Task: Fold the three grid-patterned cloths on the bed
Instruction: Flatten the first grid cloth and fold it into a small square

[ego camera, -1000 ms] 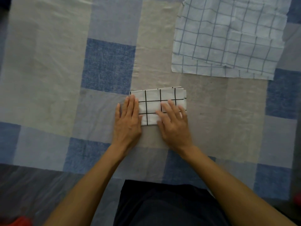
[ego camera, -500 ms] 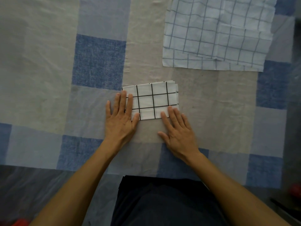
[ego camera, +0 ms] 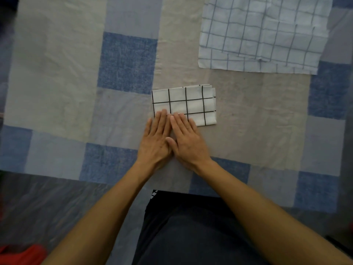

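Note:
A white cloth with a black grid (ego camera: 188, 103) lies folded into a small rectangle on the bed, near the middle of the view. My left hand (ego camera: 155, 142) and my right hand (ego camera: 188, 143) lie flat side by side at its near left corner, with only the fingertips resting on the cloth's front edge. Neither hand grips anything. At the far right lies a larger pale cloth with a grey-blue grid (ego camera: 261, 33), spread flat with one layer over another; its far edge runs out of view.
The bed is covered by a patchwork sheet (ego camera: 127, 62) of blue, grey and beige squares. Its near edge runs across the lower part of the view. My dark clothing (ego camera: 191, 230) fills the bottom centre. Something red (ego camera: 21, 254) sits at the bottom left corner.
Both hands slid back toward me and came together at the cloth's near left corner; before, they were spread apart and pressing flat on the folded cloth.

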Motion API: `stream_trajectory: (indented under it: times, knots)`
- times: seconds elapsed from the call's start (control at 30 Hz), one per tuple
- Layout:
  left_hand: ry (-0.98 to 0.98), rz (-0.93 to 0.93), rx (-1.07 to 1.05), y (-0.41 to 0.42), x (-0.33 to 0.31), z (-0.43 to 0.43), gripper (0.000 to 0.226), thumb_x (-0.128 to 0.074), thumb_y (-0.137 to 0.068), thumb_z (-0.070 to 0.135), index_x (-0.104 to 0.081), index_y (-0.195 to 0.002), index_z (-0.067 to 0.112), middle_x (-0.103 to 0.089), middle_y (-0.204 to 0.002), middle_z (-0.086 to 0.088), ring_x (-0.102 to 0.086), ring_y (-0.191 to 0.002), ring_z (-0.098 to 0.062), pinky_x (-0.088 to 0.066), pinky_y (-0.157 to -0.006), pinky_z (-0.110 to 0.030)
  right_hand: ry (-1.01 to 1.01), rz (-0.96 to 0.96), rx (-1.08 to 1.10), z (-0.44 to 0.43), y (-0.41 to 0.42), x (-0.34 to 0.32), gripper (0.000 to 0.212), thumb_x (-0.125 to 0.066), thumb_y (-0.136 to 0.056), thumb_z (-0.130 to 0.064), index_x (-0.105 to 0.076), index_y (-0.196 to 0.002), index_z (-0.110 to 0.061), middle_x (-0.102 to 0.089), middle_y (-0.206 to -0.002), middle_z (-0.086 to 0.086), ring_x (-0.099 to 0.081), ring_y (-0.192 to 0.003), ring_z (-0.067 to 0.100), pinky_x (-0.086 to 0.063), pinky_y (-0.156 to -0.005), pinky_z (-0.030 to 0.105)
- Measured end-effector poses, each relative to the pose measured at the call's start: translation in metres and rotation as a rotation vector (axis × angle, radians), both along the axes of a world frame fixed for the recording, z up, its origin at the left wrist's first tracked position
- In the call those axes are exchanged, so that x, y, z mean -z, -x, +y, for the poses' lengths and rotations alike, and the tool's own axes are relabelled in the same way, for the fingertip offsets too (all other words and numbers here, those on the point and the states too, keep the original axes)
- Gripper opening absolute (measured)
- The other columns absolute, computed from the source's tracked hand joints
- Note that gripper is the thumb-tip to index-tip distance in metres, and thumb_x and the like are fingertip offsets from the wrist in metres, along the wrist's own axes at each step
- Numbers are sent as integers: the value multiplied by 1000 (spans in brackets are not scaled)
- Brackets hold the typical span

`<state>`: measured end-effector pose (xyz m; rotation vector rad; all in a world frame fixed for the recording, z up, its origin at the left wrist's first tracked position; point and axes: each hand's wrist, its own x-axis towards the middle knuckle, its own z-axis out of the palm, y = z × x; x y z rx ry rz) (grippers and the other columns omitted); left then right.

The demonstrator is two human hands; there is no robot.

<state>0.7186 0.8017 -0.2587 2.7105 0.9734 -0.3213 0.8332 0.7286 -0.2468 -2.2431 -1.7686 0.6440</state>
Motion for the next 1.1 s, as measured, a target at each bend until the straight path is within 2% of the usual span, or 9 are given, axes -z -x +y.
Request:
stream_trajectory:
  times: [0.17,0.3,0.4,0.53,0.63,0.73,0.8,0.93,1.1]
  knots:
    - [-2,-14,-76,9,-1,2,76,-20,-92,57,-2,-146,7,2,-154,-7,0,-143,-19,1,-115,-40,50,-121,42,-27,-25,7,69,-19,-97,-53,-23,-147,-7,-20,-155,12,-15,-144,22,-8,-117,36]
    - [-35,31,-102,25,-5,3,75,-16,-92,58,-5,-147,8,-5,-155,-6,-3,-143,-18,2,-114,-43,105,-154,111,-51,-49,5,67,-17,-97,-53,-15,-149,-10,-11,-157,9,-6,-145,20,0,-117,32]
    - [-50,32,-126,27,-9,1,74,-19,-93,55,-16,-146,4,-17,-154,-12,-9,-142,-24,0,-114,-47,104,-180,125,-53,-48,2,67,-22,-97,-50,-18,-149,-8,-14,-156,10,-8,-145,22,-2,-117,39]
    - [-66,-50,-124,18,-16,-9,65,-28,-94,44,-30,-143,1,-26,-151,-18,-18,-142,-30,-10,-114,-51,-39,-194,213,-41,-38,-5,57,-36,-96,-39,-39,-141,-3,-30,-151,17,-24,-142,28,-10,-117,47]
    - [-40,-68,-94,16,-17,-19,63,-26,-95,40,-29,-143,0,-28,-150,-19,-23,-140,-31,-15,-115,-48,-212,-139,108,-21,-27,-11,50,-42,-95,-28,-43,-138,-2,-31,-150,19,-24,-142,31,-17,-116,48]
    - [-19,-35,-122,16,-11,-23,62,-20,-96,39,-22,-146,1,-19,-153,-16,-13,-143,-27,-8,-116,-45,-141,-26,-67,1,-8,-11,54,-33,-97,-34,-38,-140,-2,-31,-150,18,-22,-142,30,-16,-117,44]
    - [-19,-19,-129,17,-8,-24,60,-19,-96,35,-18,-147,3,-16,-154,-15,-9,-143,-25,-5,-116,-43,-19,1,-100,3,1,-5,62,-20,-97,-44,-27,-146,-6,-21,-155,15,-11,-145,26,-6,-119,40]
    - [-28,14,-120,19,-8,-22,64,-20,-96,41,-20,-146,2,-18,-153,-17,-16,-142,-29,-8,-115,-47,53,-81,-18,-17,-7,7,69,-12,-95,-54,-12,-149,-10,-4,-157,6,1,-145,19,4,-117,34]
    - [-33,-51,-151,19,-13,-22,60,-26,-94,41,-29,-144,7,-26,-152,-13,-23,-141,-29,-10,-113,-49,89,-148,130,-50,-43,4,66,-16,-96,-52,-13,-149,-13,-8,-157,4,-1,-145,18,6,-117,29]
